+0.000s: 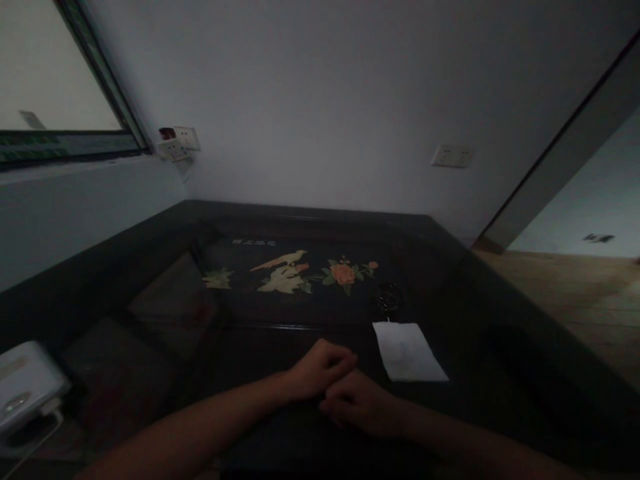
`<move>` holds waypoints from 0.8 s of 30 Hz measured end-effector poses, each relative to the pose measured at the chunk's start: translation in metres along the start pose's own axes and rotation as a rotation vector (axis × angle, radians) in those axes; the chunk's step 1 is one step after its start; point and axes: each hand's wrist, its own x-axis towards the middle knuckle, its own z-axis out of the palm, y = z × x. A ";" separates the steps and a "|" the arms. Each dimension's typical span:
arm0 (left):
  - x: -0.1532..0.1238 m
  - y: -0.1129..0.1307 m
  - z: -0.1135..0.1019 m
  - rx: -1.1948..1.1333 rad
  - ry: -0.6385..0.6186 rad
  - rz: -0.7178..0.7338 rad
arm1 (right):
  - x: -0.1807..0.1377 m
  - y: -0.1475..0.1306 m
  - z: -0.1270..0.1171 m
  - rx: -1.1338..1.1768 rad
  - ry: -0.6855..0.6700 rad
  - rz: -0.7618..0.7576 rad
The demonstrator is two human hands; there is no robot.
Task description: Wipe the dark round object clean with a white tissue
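Observation:
My left hand (320,368) and my right hand (356,401) rest close together on a dark glass tabletop (280,347), touching each other. Fingers on both hands are curled inward; the dim light hides whether anything sits inside them. A white sheet of paper (407,351) lies flat on the table just to the right of my hands. Beyond it lies a small dark round object (389,298), too dim to name. A painted panel with a bird and flowers (295,272) shows under the glass farther back.
A white device with a cable (23,390) sits at the table's left edge. Wall sockets (176,143) hang near a window at left, and another socket (451,156) is on the back wall. Wooden floor (570,293) lies to the right.

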 end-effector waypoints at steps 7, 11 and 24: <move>0.006 -0.001 0.004 0.007 0.052 -0.027 | 0.001 0.007 0.006 0.061 0.109 -0.038; 0.008 -0.001 0.007 -0.004 0.064 -0.059 | -0.001 0.011 0.007 0.046 0.164 -0.079; 0.011 -0.002 0.007 0.024 0.043 -0.082 | 0.000 0.010 0.005 0.055 0.140 -0.115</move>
